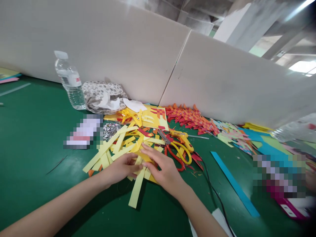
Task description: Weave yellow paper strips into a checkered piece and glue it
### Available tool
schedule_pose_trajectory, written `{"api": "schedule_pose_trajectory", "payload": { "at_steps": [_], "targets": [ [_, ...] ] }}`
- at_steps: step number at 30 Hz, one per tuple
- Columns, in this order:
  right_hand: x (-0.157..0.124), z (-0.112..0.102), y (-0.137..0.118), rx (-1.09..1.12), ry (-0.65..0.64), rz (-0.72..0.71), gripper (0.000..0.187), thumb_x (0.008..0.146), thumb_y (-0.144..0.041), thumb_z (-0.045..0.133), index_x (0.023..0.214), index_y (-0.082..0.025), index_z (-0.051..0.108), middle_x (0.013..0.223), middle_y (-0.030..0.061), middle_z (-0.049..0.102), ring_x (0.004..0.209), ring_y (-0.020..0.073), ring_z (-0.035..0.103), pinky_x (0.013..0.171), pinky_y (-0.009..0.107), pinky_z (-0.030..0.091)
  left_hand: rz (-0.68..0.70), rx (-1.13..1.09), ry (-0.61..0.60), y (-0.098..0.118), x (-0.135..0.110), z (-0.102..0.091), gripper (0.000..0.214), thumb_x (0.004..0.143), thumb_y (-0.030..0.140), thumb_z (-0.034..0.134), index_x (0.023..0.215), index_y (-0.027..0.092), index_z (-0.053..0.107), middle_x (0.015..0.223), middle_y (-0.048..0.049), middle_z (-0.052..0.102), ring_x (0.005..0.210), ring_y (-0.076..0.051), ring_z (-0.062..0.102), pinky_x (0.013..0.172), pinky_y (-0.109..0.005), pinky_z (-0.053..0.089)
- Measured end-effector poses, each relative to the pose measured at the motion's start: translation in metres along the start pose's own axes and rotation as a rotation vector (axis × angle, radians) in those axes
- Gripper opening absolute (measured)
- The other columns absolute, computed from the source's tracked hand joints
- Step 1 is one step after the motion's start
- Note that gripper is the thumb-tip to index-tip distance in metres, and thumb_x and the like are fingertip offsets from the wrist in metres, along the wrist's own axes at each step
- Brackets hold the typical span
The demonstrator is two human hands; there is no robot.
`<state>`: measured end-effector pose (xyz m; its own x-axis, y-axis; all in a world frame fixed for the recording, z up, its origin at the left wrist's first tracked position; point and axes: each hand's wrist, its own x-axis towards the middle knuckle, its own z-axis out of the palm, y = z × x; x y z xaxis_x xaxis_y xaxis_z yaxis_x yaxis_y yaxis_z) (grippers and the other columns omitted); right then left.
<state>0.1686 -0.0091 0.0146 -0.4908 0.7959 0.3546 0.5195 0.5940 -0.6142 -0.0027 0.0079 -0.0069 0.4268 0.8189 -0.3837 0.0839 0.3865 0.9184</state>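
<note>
My left hand (120, 169) and my right hand (164, 168) meet over a heap of cut paper, fingers closed on folded yellow paper strips. A deeper yellow strip (146, 157) runs between the two hands, and a pale yellow strip (137, 192) sticks out below them toward me. Loose pale yellow strips (101, 154) lie crossed beside my left hand. Close by my right hand are scissors (184, 153) with red and yellow handles and a yellow glue gun (185, 140). My fingers partly cover the paper they hold.
At the back left stand a water bottle (70, 82) and a patterned cloth bag (106, 95). A phone (85, 133) and a pile of googly eyes (110, 131) lie nearby. Red-and-orange woven paper fish (190, 117) line the partition (222, 79). A black cord (214, 189) and blue strip (233, 182) lie right.
</note>
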Motion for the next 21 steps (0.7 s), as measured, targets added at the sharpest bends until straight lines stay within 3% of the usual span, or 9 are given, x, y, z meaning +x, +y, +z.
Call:
{"api": "schedule_pose_trajectory", "payload": {
  "at_steps": [4,8,15,18,21],
  "targets": [
    [0.0,0.002,-0.001,-0.013,-0.046,-0.029,0.038,0.089,-0.015,0.041,0.124,-0.024,0.049,0.134,0.0055,0.047,0.122,0.0156,0.044,0.102,0.035,0.039,0.016,0.01,-0.046,-0.002,0.0,-0.001,0.027,0.068,0.032,0.065,0.091,0.018,0.062,0.069,0.0019,0.055,0.07,-0.014,0.055,0.065,-0.027,0.048],
    [-0.001,0.006,-0.002,-0.013,0.044,-0.003,0.026,0.087,-0.016,0.045,0.107,-0.02,0.062,0.102,0.0081,0.061,0.094,0.0143,0.059,0.081,0.028,0.05,0.01,-0.023,-0.054,-0.001,0.0,-0.003,0.025,0.067,0.028,0.065,0.09,0.02,0.063,0.086,-0.002,0.063,0.087,-0.019,0.059,0.067,-0.026,0.048],
    [-0.002,0.007,-0.002,-0.011,0.147,0.145,0.013,0.081,-0.019,0.055,0.088,-0.021,0.065,0.081,0.0028,0.065,0.072,0.0137,0.061,0.065,0.025,0.05,-0.043,-0.101,-0.043,0.003,0.0,-0.006,0.018,0.065,0.023,0.065,0.082,0.019,0.066,0.082,-0.0005,0.063,0.082,-0.016,0.059,0.068,-0.024,0.048],
    [-0.003,0.006,-0.001,-0.035,0.154,0.19,0.01,0.079,-0.018,0.058,0.084,-0.021,0.065,0.079,0.0012,0.066,0.071,0.0138,0.061,0.065,0.026,0.049,-0.066,-0.211,-0.026,0.002,0.0,-0.009,0.018,0.061,0.013,0.062,0.077,0.019,0.067,0.081,-0.0006,0.064,0.079,-0.015,0.059,0.071,-0.025,0.049],
    [-0.002,0.005,0.001,-0.031,0.155,0.225,0.007,0.077,-0.017,0.06,0.079,-0.021,0.066,0.076,0.0004,0.066,0.071,0.0136,0.061,0.067,0.026,0.048,-0.05,-0.232,-0.093,0.001,0.001,-0.011,0.028,0.054,0.005,0.061,0.078,0.017,0.067,0.079,-0.0005,0.065,0.075,-0.015,0.059,0.068,-0.024,0.048]
  ]
}}
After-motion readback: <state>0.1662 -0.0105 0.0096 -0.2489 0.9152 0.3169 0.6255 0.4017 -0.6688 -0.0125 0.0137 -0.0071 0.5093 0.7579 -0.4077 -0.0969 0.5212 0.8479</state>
